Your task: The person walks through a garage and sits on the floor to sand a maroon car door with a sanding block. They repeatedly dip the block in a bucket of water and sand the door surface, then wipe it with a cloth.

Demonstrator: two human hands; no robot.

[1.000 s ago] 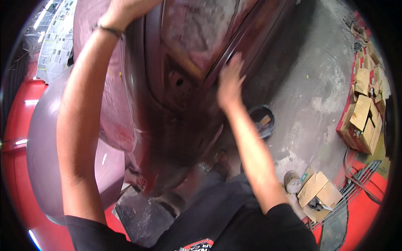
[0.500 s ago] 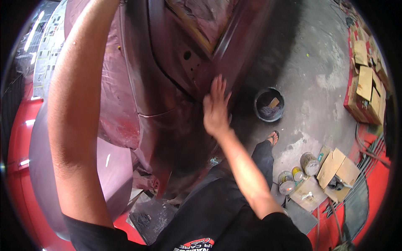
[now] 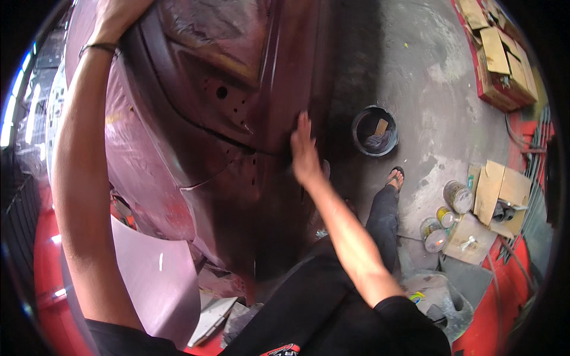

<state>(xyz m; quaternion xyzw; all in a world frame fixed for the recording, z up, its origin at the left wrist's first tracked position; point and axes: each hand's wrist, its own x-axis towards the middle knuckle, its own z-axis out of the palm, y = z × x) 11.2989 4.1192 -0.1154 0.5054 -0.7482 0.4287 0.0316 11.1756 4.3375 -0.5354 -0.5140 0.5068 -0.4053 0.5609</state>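
Note:
A dull maroon car body [image 3: 225, 184] fills the middle of the view, with small holes in its recessed part. My right hand [image 3: 305, 155] lies flat against the car's door panel [image 3: 284, 101], fingers stretched out and holding nothing. Up at the top left, my left hand [image 3: 120, 16] rests by the upper edge of the body, a dark band [image 3: 101, 46] round its wrist. The upper border cuts off its fingers. Pinkish masking film [image 3: 142, 172] covers the car's left part, and more film [image 3: 214, 21] spans the opening above the holes.
On the grey floor [image 3: 433, 95] stands a dark bucket [image 3: 357, 141] holding a brown piece and cloth. Several cans, including a large one [image 3: 458, 196], sit near flattened cardboard [image 3: 490, 184]. A cardboard box [image 3: 504, 74] is at far right. A pale purple panel [image 3: 157, 285] lies lower left.
The view has shifted, so the car and floor things sit differently in it. My left hand has come into view at the top. My right hand now lies farther right on the car body.

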